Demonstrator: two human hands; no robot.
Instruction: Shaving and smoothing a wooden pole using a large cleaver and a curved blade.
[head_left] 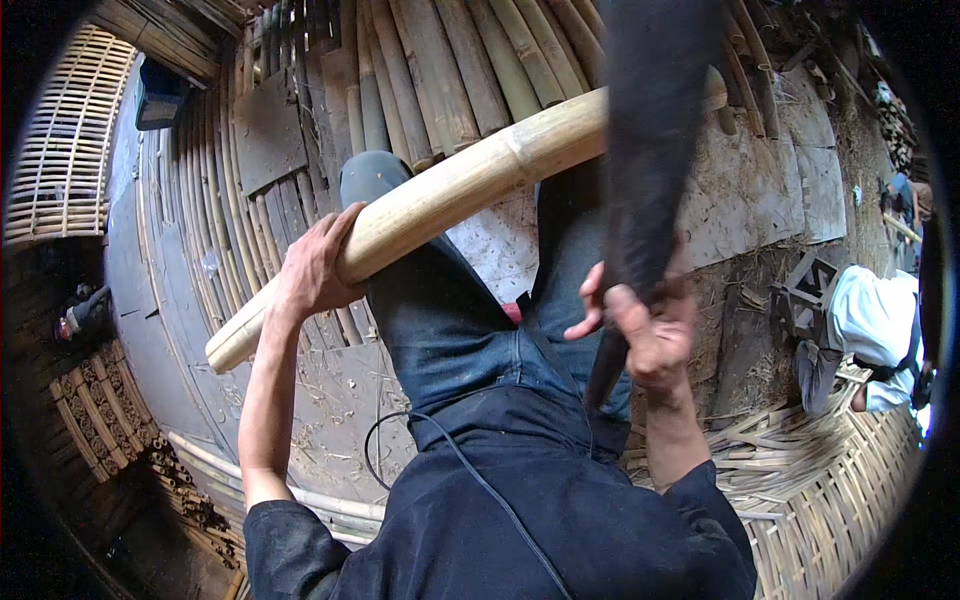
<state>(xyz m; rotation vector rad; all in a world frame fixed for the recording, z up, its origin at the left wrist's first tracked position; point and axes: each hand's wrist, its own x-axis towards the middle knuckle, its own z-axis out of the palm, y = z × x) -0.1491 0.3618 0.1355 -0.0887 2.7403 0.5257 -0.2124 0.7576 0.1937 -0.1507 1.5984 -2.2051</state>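
A thick, pale bamboo pole (pixel 470 185) slants across my thighs, its lower left end near the floor mats and its upper right end beyond the blade. My left hand (pixel 315 265) wraps over the pole left of its middle. In my right hand (pixel 655 325) is a long, dark machete (pixel 655 130), held upright and slightly blurred. Its broad blade rises past the top of the picture and passes in front of the pole, hiding part of it. The narrower dark end shows below my fingers. I cannot tell whether the blade touches the bamboo.
Several bamboo poles (pixel 450 70) lie side by side ahead of my knees. Woven bamboo work (pixel 830 490) spreads at the lower right, near a person in white (pixel 875 325) and a small stool (pixel 805 290). A bamboo bundle (pixel 105 410) lies at the left.
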